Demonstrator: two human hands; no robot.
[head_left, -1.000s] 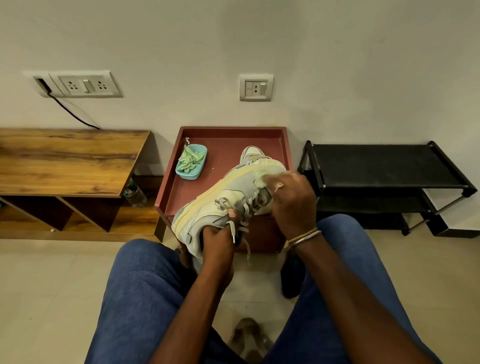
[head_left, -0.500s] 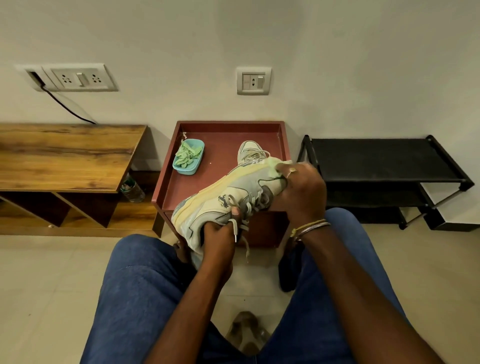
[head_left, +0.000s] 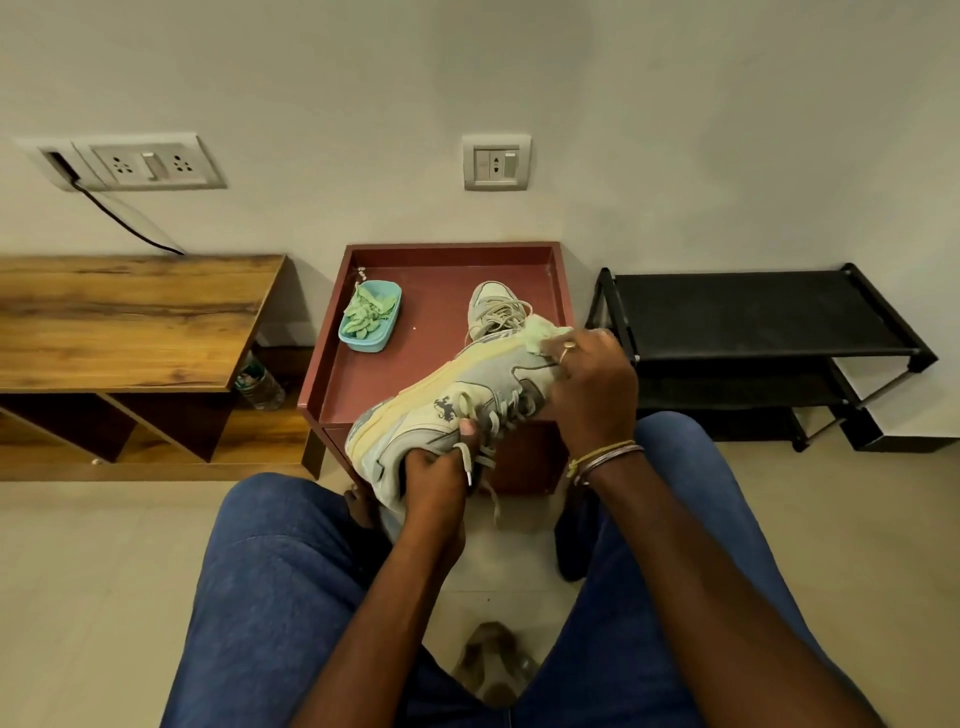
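A seated person in blue jeans looks down at a pale grey and cream sneaker (head_left: 441, 400) held in the air above the knees, its toe over the front part of a small red tabletop (head_left: 395, 364). The left grip (head_left: 434, 470) is clenched around the shoe's heel collar, with a lace end caught between the fingers. The right grip (head_left: 592, 384) grasps a pale green cloth (head_left: 543, 332), bunched under the fingertips and pressed to the toe end near the sole. The step in hand looks like wiping the shoe clean. To do it well, the left grip should brace the heel firmly so the shoe does not twist. The cloth should move in short strokes along the line where upper meets sole, turning a fresh fold outward as it soils. The loose laces hang close to the work and are best held aside. A second sneaker (head_left: 493, 306) stands on the tabletop just behind. A blue tub (head_left: 370, 345) of green scraps sits toward the tabletop's left side, apart from both hands.
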